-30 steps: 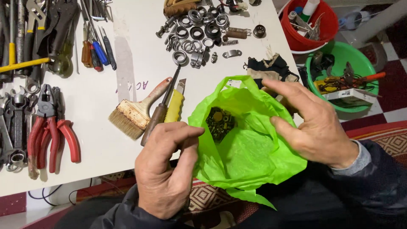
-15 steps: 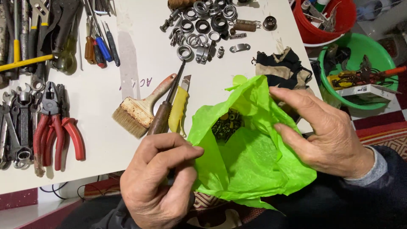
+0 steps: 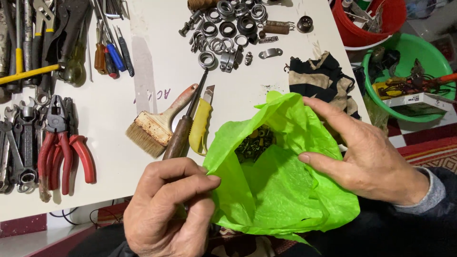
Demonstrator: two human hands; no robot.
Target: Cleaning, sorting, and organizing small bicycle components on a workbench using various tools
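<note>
Pinching the rim of a green bag (image 3: 281, 190) between thumb and forefinger, left hand (image 3: 169, 209); gripping the opposite edge, right hand (image 3: 366, 157). Inside, dark small hardware (image 3: 254, 143). Beyond, on a white table (image 3: 143, 109): brush (image 3: 157, 126), yellow knife (image 3: 201, 123), red pliers (image 3: 59, 143).

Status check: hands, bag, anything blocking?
Left hand pinches green bag edge. Right hand spreads the other side. Small metal parts inside. Nothing blocking.
</note>
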